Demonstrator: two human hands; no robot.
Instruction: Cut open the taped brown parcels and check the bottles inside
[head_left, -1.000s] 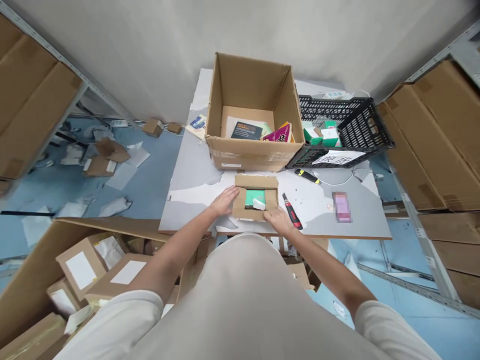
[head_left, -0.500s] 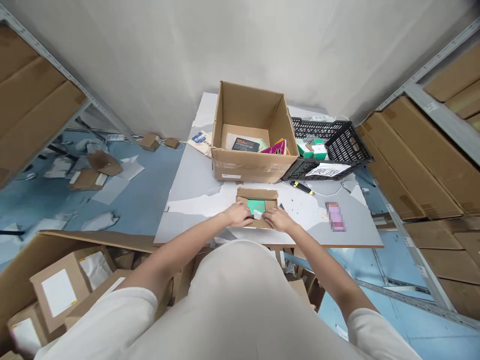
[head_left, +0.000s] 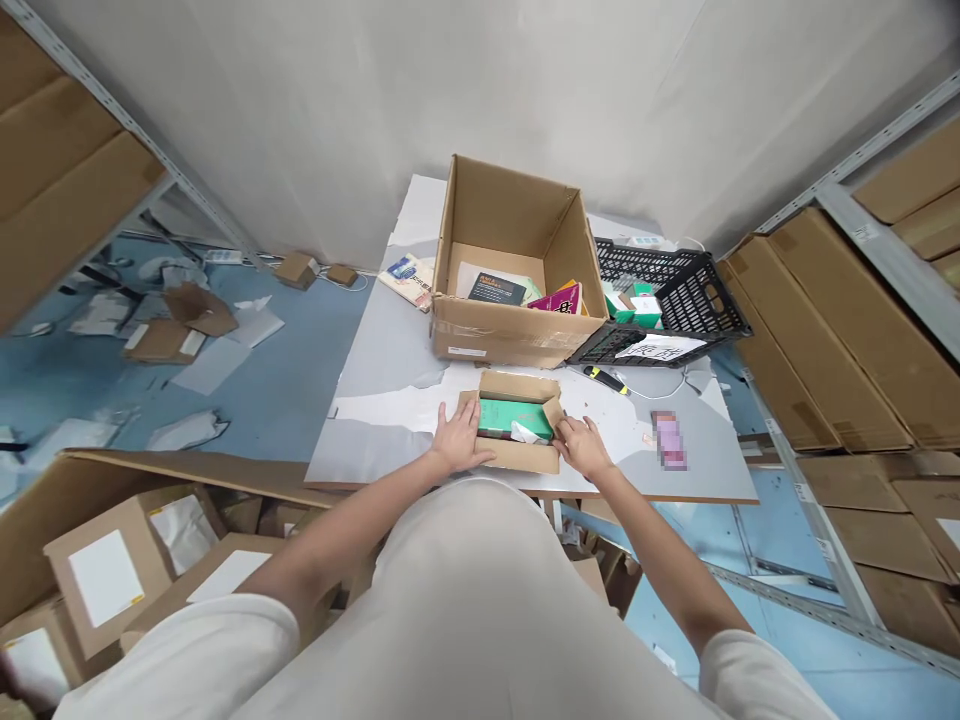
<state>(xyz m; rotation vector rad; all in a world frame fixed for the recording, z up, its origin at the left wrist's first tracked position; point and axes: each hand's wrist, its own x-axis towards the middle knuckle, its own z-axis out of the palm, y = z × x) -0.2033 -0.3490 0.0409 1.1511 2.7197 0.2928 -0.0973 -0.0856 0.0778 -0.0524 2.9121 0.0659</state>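
Note:
A small open cardboard box [head_left: 517, 457] lies near the table's front edge, its long flaps folded outward. Inside it is a green box [head_left: 504, 414] with a crumpled white piece of paper or plastic [head_left: 525, 434] at its front right. My left hand [head_left: 456, 440] rests on the left end of the cardboard box, fingers spread and thumb apart. At the right end, my right hand [head_left: 583, 447] has its fingers bent around the raised end flap [head_left: 553, 410]. The fingertips there are partly hidden.
Behind stands a large open carton [head_left: 517, 335] with books inside. Right of it is a black plastic crate [head_left: 675, 300] holding green-and-white boxes. A yellow-and-black cutter [head_left: 606, 380] and a pixelated pink item [head_left: 670, 440] lie on the table [head_left: 382, 415]. Packed parcels [head_left: 112, 570] fill a bin at lower left.
My hands have moved apart to the two ends of the small box. Its front flap now lies outward, the right end flap is raised, and more of the green box shows.

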